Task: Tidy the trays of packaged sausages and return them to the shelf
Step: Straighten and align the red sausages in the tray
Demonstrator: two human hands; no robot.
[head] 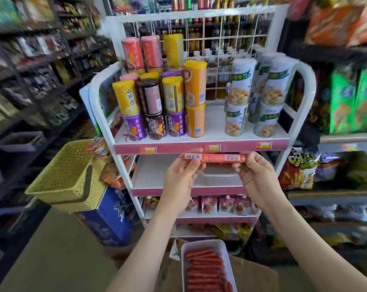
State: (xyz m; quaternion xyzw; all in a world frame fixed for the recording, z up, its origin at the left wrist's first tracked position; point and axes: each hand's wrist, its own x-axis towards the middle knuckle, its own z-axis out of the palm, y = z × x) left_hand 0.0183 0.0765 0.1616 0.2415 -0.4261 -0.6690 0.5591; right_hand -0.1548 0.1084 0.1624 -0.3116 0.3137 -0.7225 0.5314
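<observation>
- Left hand (pixel 183 169) and right hand (pixel 253 171) each pinch an end of a red packaged sausage stick (pixel 215 158), level before the white shelf rack (pixel 201 147).
- White plastic tray of red sausages (pixel 207 268) sits below, on brown cardboard (pixel 254 275).

The left grip (pixel 181 171) and right grip (pixel 256 173) are bare, as are both forearms (pixel 148 239).

Rack (pixel 123 165): white, tiered, behind the fingers (pixel 196 163).
Top tier (pixel 214 127): above the fingers; coloured cans (pixel 153 106) left, pale cans (pixel 262 98) right.
Middle tier (pixel 153 173): just behind the fingers; a white tray (pixel 218 178).
Lower tier (pixel 210 220): below the fingers; row of pouches (pixel 226 204).
Box (pixel 252 275): cardboard, well below the fingers; sausage tray (pixel 228 262) on it.
</observation>
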